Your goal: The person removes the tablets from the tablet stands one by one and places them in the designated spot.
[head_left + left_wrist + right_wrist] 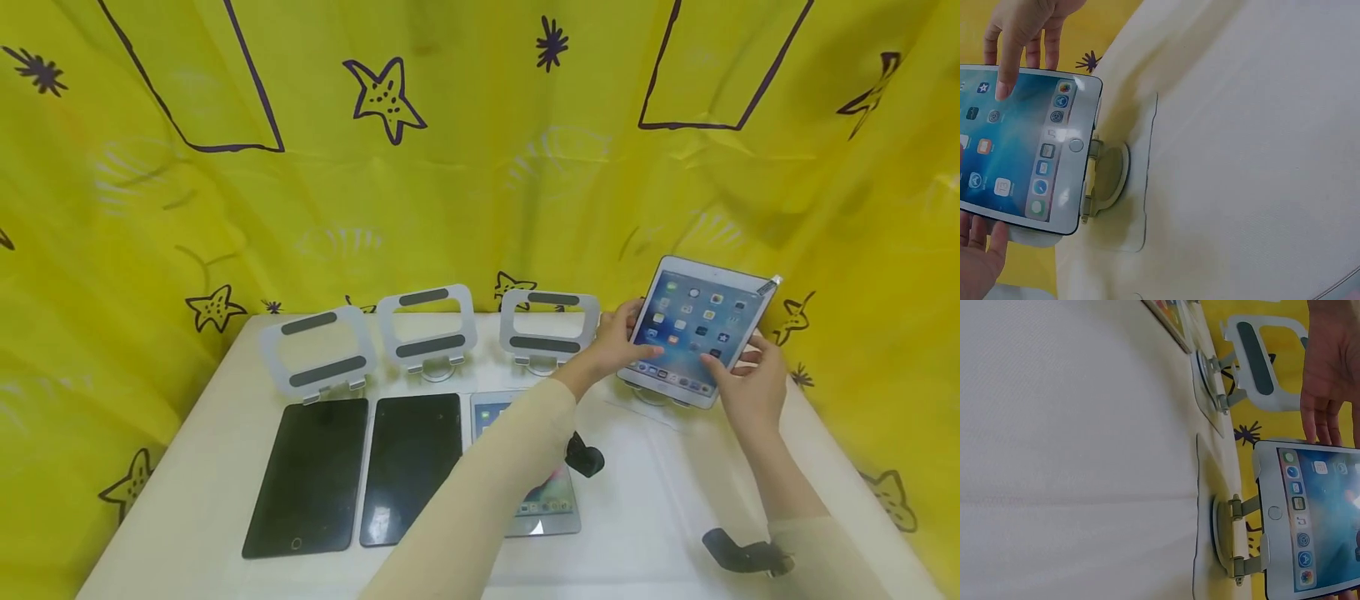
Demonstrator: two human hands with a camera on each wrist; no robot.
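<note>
A white tablet point(697, 333) with a lit home screen leans on a stand point(1112, 175) at the right end of the table. My left hand point(621, 343) grips its left edge, thumb over the lower screen and fingers behind. On the opposite edge, my right hand point(753, 383) holds it the same way, thumb on the glass. The tablet's bottom edge sits at the stand's small lips point(1265, 550), while its back is hidden. A small tab point(771, 286) sticks out at the upper right corner.
Three stands like it, a left one point(318, 354), a middle one point(427, 329) and a right one point(550, 323), line the back edge. Before them lie two dark tablets point(307, 475) point(412, 467) and a lit white tablet point(551, 523), partly under my left arm. A yellow curtain point(465, 192) hangs behind.
</note>
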